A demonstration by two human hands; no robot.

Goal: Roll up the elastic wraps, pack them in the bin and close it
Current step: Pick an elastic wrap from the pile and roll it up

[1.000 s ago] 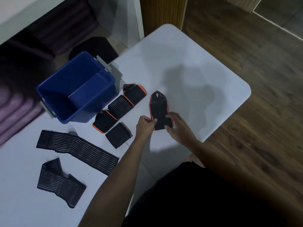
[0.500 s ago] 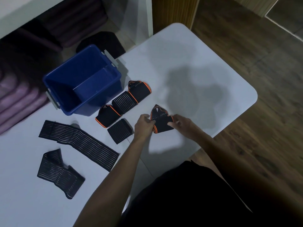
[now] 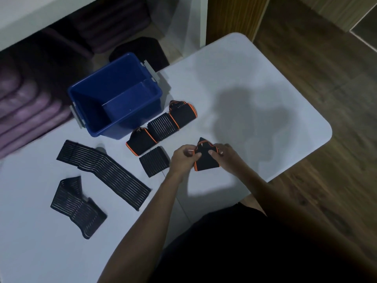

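Note:
A black wrap with orange trim (image 3: 205,160) lies partly folded on the white table (image 3: 255,94), its far end turned up. My left hand (image 3: 183,159) pinches its left edge and my right hand (image 3: 226,156) pinches its right edge. The open blue bin (image 3: 98,119) stands at the back left with nothing inside. Beside it sit rolled wraps: two orange-trimmed ones (image 3: 182,111) (image 3: 140,142), a ribbed one (image 3: 162,126) between them, and a smaller ribbed one (image 3: 154,163) in front. A long ribbed wrap (image 3: 102,170) and a shorter one (image 3: 75,205) lie flat at the left.
Grey latch handles (image 3: 152,70) stick out on the bin's sides. A black lid-like shape (image 3: 142,51) lies behind the bin, off the table. Purple folded towels (image 3: 26,107) fill shelves at the left. Wood floor (image 3: 326,78) lies past the table's right edge.
The orange-trimmed wrap lay flat and long a second ago; its far end has since been folded toward me, and both hands have closed in on its edges.

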